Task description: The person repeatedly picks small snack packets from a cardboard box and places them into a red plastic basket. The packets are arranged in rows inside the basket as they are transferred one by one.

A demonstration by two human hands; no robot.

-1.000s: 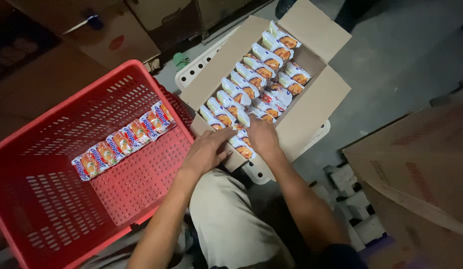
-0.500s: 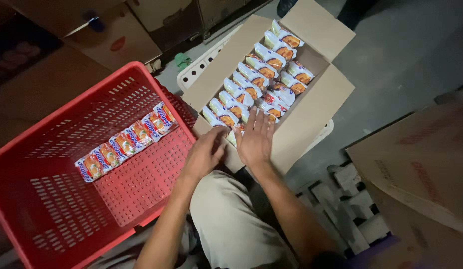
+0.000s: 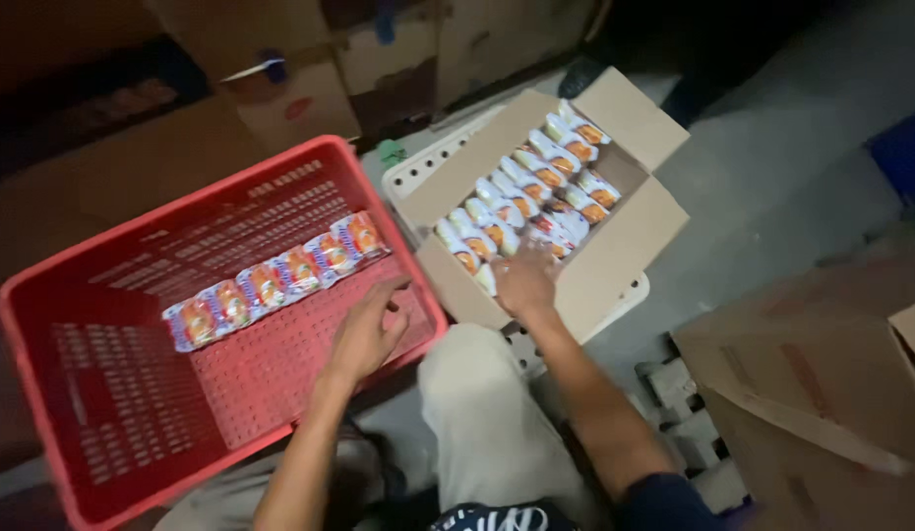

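Red plastic crate (image 3: 103, 393), perforated floor and walls, fills the left half of the frame. A row of small snack packets (image 3: 275, 280) lies on its floor, white and orange wrappers side by side; the row's long axis runs diagonally from lower left to upper right, ending near the crate's upper right wall.

Left hand (image 3: 364, 334) hovers over the crate's right edge, just below the upper right end of the row. Fingers loosely curled and spread, holding nothing visible.

Right hand (image 3: 524, 280) sits at the near end of an open cardboard box (image 3: 615, 265), centre of frame. Fingers lie down on the packed packets (image 3: 531, 192); whether they grasp one cannot be told, as the hand is blurred. The packets inside stand in two rows, and the box's long axis runs lower left to upper right, roughly parallel to the crate row. Flaps are folded outward on all sides.

The box rests on a white perforated pallet (image 3: 423, 172). The person's pale trouser leg (image 3: 487, 423) lies between crate and box at bottom centre. More brown cartons (image 3: 822, 393) occupy the lower right and the top of the frame. Grey floor (image 3: 772, 187) at upper right.
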